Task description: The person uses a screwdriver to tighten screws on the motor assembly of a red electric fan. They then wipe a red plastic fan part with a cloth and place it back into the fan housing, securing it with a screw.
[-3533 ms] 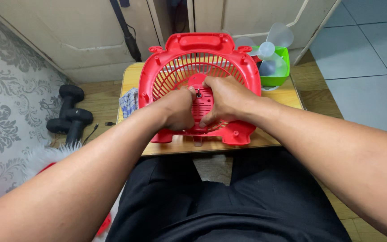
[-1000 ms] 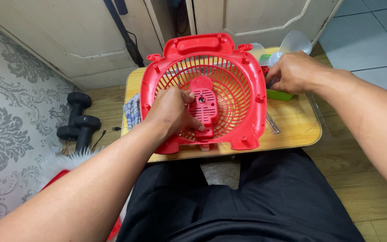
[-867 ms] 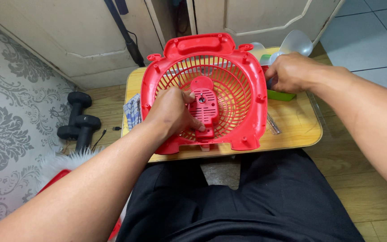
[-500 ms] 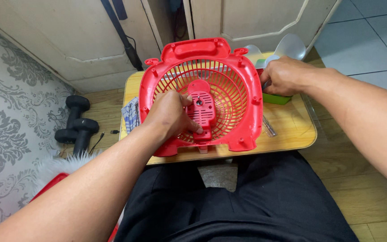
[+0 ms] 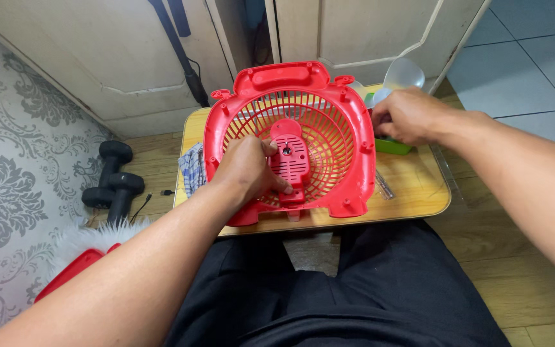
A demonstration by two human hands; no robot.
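Observation:
A red plastic fan housing [image 5: 348, 135] with a round grille and a carry handle lies flat on a small wooden table [image 5: 419, 193]. My left hand [image 5: 246, 172] rests inside the grille, fingers pressed against the red centre motor mount [image 5: 292, 154]. My right hand [image 5: 406, 115] reaches to the right of the housing, over a green tray [image 5: 393, 146], with fingers curled; what they hold is hidden.
A clear plastic cup [image 5: 403, 72] stands behind the green tray. A checked cloth [image 5: 191, 170] lies at the table's left edge. Black dumbbells [image 5: 114, 180] sit on the floor at left. White cabinet doors [image 5: 348, 32] stand behind the table. My black-trousered lap is below.
My right hand left the fan's centre and moved right to the green tray. My left hand stays on the motor mount. The view shifted slightly.

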